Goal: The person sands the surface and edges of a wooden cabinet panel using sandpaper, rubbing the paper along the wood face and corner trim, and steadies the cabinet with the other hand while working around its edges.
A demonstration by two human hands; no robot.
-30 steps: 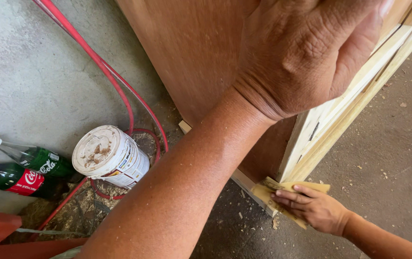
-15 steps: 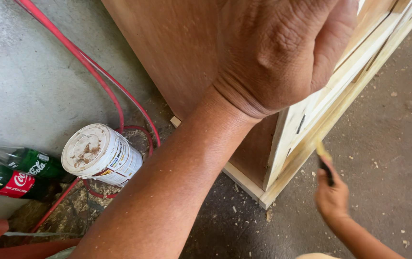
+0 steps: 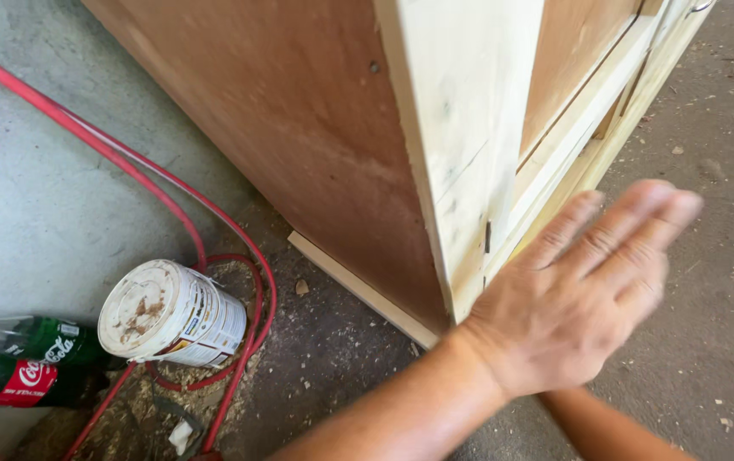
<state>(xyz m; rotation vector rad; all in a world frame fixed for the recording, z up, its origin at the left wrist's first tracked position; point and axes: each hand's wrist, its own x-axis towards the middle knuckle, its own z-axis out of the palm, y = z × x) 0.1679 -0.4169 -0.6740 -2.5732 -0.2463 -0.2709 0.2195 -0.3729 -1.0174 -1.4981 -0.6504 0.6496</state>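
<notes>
My left hand (image 3: 576, 294) hovers open, fingers flat, empty, beside the pale wooden cabinet corner (image 3: 461, 171). My right hand is hidden; only its forearm shows.

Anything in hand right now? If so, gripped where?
The left hand is open, fingers spread flat, blurred, in front of the wooden cabinet; it holds nothing. Only a forearm of the other arm shows below it; its hand is hidden, so cannot tell.

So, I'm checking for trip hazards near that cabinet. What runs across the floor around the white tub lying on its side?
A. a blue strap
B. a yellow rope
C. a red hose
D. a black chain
C: a red hose crosses the concrete floor and curves around the white tub, which lies on its side by two green bottles.
</notes>
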